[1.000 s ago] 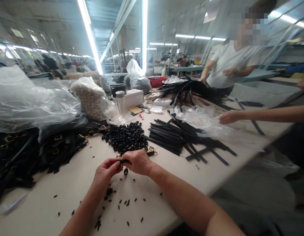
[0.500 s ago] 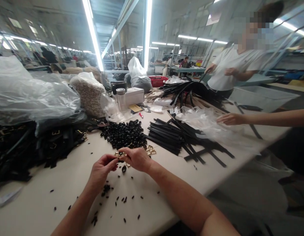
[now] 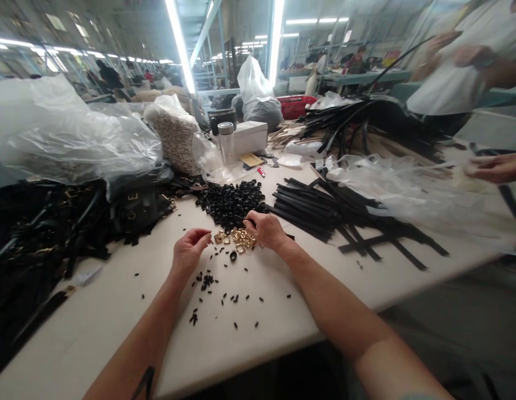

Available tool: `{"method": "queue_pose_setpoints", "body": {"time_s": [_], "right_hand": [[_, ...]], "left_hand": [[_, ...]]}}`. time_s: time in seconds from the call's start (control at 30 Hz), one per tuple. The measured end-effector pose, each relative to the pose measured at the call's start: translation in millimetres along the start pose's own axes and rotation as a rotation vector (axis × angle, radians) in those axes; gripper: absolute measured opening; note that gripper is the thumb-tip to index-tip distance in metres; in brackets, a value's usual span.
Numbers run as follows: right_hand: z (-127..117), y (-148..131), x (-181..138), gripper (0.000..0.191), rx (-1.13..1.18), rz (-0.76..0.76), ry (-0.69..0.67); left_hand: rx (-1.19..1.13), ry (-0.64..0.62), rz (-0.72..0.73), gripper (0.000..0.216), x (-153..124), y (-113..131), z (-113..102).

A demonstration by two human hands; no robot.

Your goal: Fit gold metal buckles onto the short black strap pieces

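Observation:
My left hand [image 3: 190, 250] is closed in a pinch just left of a small pile of gold buckles [image 3: 243, 239]. Whatever sits between its fingertips is too small to make out. At the right side of the buckles, my right hand [image 3: 266, 229] has its fingers curled together. A thin dark thing pokes out at its fingertips, but its kind does not show. Behind the buckles lies a heap of small black loops [image 3: 231, 200]. One black ring [image 3: 233, 256] lies apart in front. Small black bits [image 3: 207, 280] are scattered over the pale table [image 3: 283, 328].
Black straps [image 3: 303, 208] and clear plastic [image 3: 378, 180] lie to the right. Buckled black straps [image 3: 45, 222] are heaped left beneath plastic bags [image 3: 74, 139]. A jar [image 3: 227, 141] and white box [image 3: 250, 138] stand behind. Another person's hand [image 3: 497, 168] reaches in; a person in white [image 3: 454, 78] stands beyond.
My hands have parted from where they met over the buckles, uncovering them. The view has shifted, so the table contents sit farther right and higher. The person in white now holds up a black strap.

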State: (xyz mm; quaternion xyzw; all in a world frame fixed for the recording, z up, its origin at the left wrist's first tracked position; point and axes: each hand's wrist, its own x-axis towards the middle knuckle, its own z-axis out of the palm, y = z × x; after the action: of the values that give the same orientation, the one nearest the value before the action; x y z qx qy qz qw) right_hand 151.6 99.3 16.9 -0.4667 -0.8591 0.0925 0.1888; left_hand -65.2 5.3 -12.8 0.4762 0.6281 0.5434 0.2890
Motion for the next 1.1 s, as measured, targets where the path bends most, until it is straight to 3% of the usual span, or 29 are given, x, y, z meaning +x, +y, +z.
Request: {"method": "queue_pose_setpoints", "body": {"time_s": [0.13, 0.23, 0.4, 0.5, 0.6, 0.73, 0.9, 1.0, 1.1], "right_hand": [[8, 2, 1, 0.024, 0.008, 0.021, 0.002], [12, 3, 1, 0.024, 0.039, 0.02, 0.003], [12, 1, -1, 0.026, 0.054, -0.001, -0.016], [10, -2, -3, 0.027, 0.056, -0.004, -0.038], [5, -4, -3, 0.027, 0.07, -0.002, -0.051], [1, -4, -2, 0.023, 0.134, -0.01, -0.02], [6, -4, -2, 0.02, 0.281, -0.031, 0.021], [11, -7, -4, 0.019, 0.34, -0.044, -0.003], [13, -12, -7, 0.018, 0.396, -0.051, -0.026]], "left_hand": [[0.328, -0.068, 0.111, 0.025, -1, -4, -1], [0.426, -0.11, 0.172, 0.028, 2, -4, 0], [0.719, -0.288, 0.416, 0.016, 15, 4, 9], [0.778, -0.318, 0.49, 0.016, 21, 8, 10], [0.621, -0.276, 0.35, 0.019, 20, 8, 6], [0.107, -0.137, -0.027, 0.031, 10, 6, 4], [-0.44, -0.058, -0.33, 0.036, -1, 2, 16], [-0.522, -0.062, -0.364, 0.038, -1, 3, 18], [-0.433, -0.05, -0.283, 0.036, -1, 6, 15]]}}
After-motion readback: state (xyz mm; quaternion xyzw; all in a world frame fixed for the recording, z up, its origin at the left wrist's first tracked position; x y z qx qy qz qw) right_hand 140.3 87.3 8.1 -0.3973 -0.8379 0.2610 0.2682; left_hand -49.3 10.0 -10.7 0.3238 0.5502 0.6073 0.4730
